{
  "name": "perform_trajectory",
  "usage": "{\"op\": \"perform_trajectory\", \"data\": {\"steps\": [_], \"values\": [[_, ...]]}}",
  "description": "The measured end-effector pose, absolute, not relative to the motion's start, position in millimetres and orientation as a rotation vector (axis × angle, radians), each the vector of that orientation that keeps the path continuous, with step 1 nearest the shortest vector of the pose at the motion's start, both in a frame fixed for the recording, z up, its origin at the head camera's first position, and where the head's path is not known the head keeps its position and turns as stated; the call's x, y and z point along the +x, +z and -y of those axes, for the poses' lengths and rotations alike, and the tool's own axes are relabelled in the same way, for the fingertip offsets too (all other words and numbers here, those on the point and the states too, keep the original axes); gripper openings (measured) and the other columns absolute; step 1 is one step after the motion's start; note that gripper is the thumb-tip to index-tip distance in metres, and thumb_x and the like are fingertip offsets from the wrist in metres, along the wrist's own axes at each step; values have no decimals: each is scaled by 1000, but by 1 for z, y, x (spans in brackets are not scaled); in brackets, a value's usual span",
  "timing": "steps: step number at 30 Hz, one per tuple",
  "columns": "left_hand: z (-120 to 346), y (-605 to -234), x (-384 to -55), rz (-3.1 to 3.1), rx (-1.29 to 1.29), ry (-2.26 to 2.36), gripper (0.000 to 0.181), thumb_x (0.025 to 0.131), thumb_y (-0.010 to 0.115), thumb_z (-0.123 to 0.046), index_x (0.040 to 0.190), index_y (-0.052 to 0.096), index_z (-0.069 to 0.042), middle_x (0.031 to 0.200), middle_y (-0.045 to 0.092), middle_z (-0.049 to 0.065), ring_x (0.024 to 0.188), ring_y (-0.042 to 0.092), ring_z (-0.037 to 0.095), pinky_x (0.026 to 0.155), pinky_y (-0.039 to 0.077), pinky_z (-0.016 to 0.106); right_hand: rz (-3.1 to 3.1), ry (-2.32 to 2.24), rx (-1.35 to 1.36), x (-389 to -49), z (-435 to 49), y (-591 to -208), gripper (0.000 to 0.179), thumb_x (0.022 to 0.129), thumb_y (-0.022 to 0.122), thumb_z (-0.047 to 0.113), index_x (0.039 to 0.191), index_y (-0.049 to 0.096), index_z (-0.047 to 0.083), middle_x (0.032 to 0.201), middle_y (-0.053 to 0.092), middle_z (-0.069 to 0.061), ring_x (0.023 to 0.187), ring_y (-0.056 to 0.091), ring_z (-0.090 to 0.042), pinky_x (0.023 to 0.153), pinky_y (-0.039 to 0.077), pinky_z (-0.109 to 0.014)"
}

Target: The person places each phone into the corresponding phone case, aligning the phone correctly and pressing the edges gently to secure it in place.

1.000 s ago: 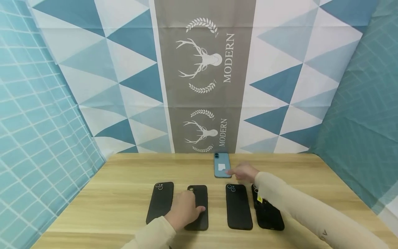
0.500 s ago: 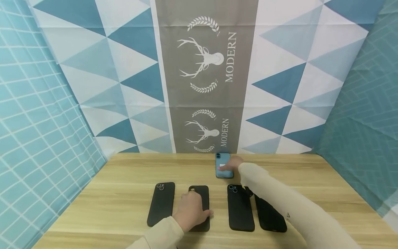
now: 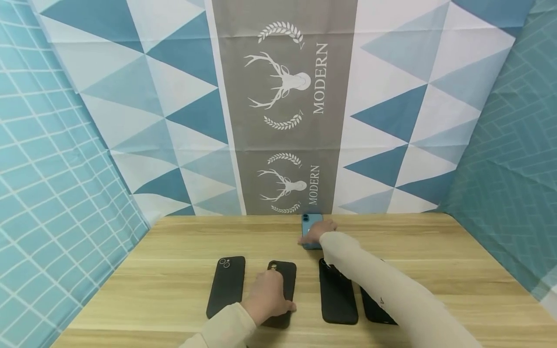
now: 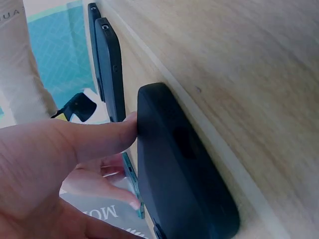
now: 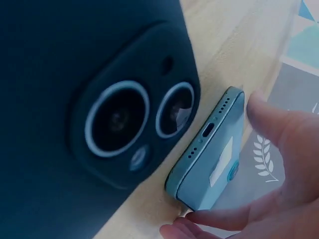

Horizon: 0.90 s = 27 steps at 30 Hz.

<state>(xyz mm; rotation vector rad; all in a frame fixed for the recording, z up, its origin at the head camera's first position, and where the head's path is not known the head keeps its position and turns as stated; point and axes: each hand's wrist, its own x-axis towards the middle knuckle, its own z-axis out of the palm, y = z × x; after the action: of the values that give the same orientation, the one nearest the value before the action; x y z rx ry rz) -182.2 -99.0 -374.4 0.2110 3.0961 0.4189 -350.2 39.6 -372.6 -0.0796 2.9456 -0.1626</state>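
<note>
My left hand grips an empty-looking black phone case, thumb on its right edge. In the left wrist view the case stands partly tilted above the wood, a port cutout on its end. At the table's far edge, my right hand spans a blue phone, thumb and fingers at its opposite long edges. The right wrist view shows this phone lying with its port end near the camera and a white sticker on its back. Part of the phone is hidden under the hand in the head view.
A black phone lies left of my left hand. Two more, a black phone and another black phone, lie under and beside my right forearm. The patterned back cloth rises right behind the blue phone.
My right hand has moved left onto the blue phone and spread across it. Under my left hand the black case has turned slightly and shifted a little right.
</note>
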Motion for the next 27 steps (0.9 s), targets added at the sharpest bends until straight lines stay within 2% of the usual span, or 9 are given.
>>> {"op": "perform_trajectory", "data": {"steps": [2, 4, 8, 11, 13, 14, 18, 22, 27], "values": [[100, -374, -183, -3078, 210, 421, 51, 62, 88, -41, 77, 66, 2, 76, 64, 11, 66, 54, 18, 63, 54, 33, -2951, -184, -50, -352, -38, -374, 61, 81, 65, 59, 104, 67, 3, 99, 58, -13, 91, 41, -27, 73, 28, -35], [101, -373, -183, -3058, 218, 408, 51, 62, 89, -40, 80, 65, 2, 76, 63, 10, 67, 53, 18, 62, 53, 32, -2946, -228, -29, -354, -38, -375, 61, 80, 69, 56, 108, 66, 1, 104, 58, -15, 96, 42, -29, 77, 30, -37], [102, -370, -183, -3010, 279, 385, 53, 64, 88, -37, 86, 65, 6, 80, 59, 9, 67, 51, 17, 59, 51, 28, -2918, -283, -25, -355, -42, -373, 70, 76, 76, 48, 121, 60, -3, 121, 58, -20, 114, 45, -35, 94, 38, -43], [105, -369, -184, -2977, 325, 410, 55, 64, 89, -33, 91, 64, 8, 82, 59, 9, 68, 51, 16, 60, 51, 26, -2888, -288, -29, -360, -47, -373, 68, 74, 80, 40, 123, 59, -2, 128, 55, -22, 120, 45, -37, 101, 40, -47], [107, -368, -184, -2961, 336, 433, 53, 64, 89, -31, 91, 63, 7, 82, 59, 8, 68, 50, 15, 61, 50, 26, -2876, -266, -32, -365, -49, -375, 62, 73, 82, 36, 119, 61, -1, 127, 56, -21, 118, 46, -36, 98, 42, -45], [108, -368, -184, -2956, 332, 448, 52, 64, 89, -31, 90, 63, 6, 81, 58, 7, 68, 50, 15, 61, 50, 26, -2887, -235, -43, -369, -50, -378, 60, 69, 84, 36, 113, 64, 1, 122, 57, -20, 112, 48, -35, 92, 45, -43], [111, -368, -183, -2959, 313, 469, 50, 63, 89, -31, 86, 63, 4, 77, 58, 6, 66, 49, 14, 59, 48, 26, -2902, -148, -64, -371, -54, -377, 53, 67, 87, 33, 105, 66, 2, 113, 59, -17, 100, 51, -29, 81, 47, -37], [112, -369, -182, -2989, 302, 446, 53, 60, 91, -33, 85, 63, 4, 74, 58, 5, 63, 49, 14, 56, 46, 25, -2902, -147, -63, -359, -58, -367, 53, 70, 85, 31, 109, 66, 1, 115, 60, -16, 98, 50, -27, 82, 48, -36], [114, -371, -182, -3013, 277, 465, 58, 54, 93, -33, 87, 62, 3, 74, 58, 5, 63, 49, 14, 55, 45, 25, -2911, -148, -81, -350, -62, -360, 49, 72, 84, 32, 106, 67, 2, 111, 62, -14, 92, 51, -24, 83, 49, -36]]}}
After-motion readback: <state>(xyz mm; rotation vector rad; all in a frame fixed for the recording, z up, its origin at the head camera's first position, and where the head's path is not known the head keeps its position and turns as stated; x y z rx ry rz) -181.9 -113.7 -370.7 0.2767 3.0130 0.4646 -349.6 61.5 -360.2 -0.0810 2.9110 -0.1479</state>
